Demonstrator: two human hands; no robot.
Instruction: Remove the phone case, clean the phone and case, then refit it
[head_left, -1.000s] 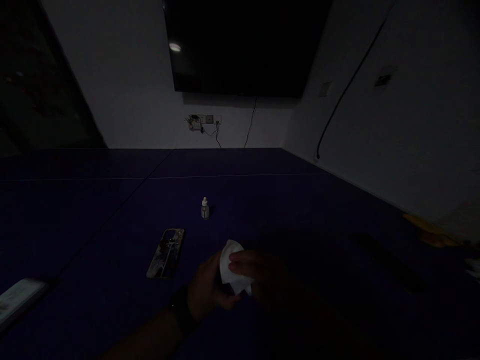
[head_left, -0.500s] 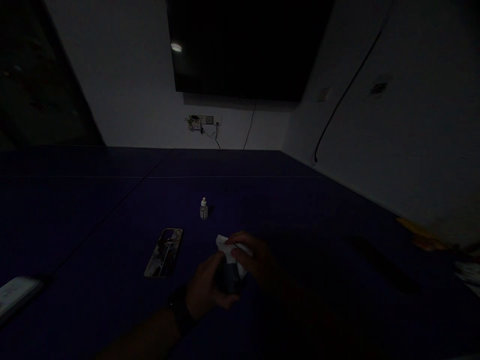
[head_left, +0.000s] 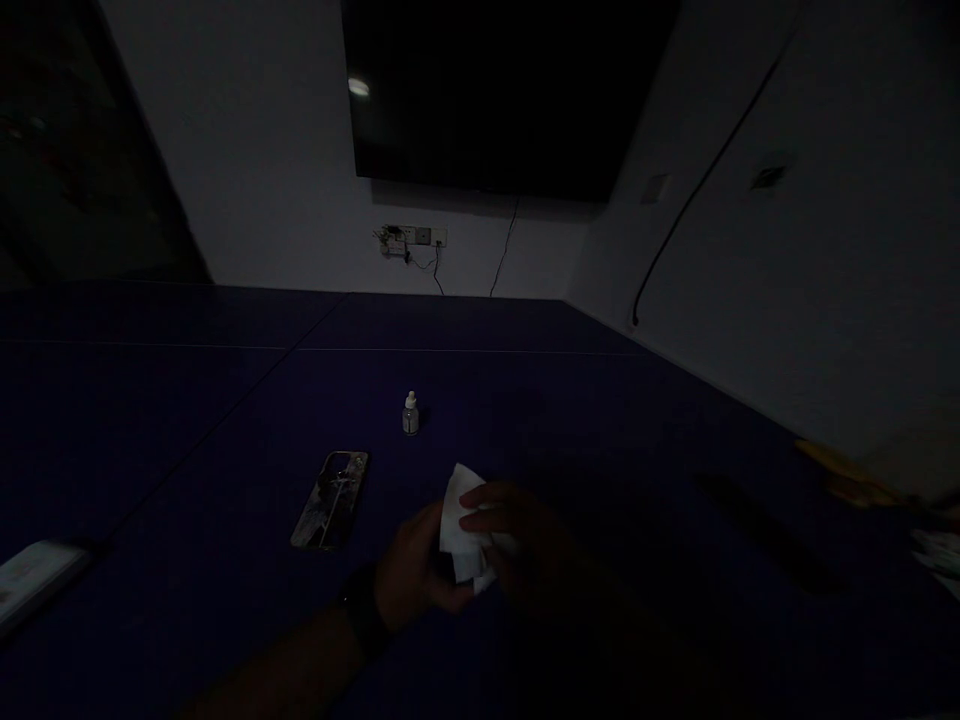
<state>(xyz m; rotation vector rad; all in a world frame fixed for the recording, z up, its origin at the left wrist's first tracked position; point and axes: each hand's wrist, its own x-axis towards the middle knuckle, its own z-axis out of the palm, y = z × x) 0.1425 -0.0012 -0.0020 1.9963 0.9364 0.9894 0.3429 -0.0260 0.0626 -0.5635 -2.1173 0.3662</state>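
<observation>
My left hand (head_left: 412, 565), with a dark watch on the wrist, is closed round the edges of a dark flat object that looks like a phone (head_left: 445, 566); most of it is covered. Over its surface my right hand (head_left: 517, 530) presses a folded white tissue (head_left: 461, 515), fingers bent on top. The tissue hangs over the near side of the object. Left of the hands, a patterned phone case (head_left: 330, 505) lies flat on the dark blue table (head_left: 525, 400). Beyond it stands a small dropper bottle (head_left: 410, 415) with a white top, upright.
At the left edge lies a white box-like object (head_left: 37, 580). A long dark strip (head_left: 765, 530) is on the table at right, with a yellow item (head_left: 847, 470) near the wall. A large screen (head_left: 510, 90) hangs above wall sockets (head_left: 416, 236).
My right hand has moved down a little with the tissue, which now spreads over more of the dark object. The left hand keeps its hold. The view has shifted slightly.
</observation>
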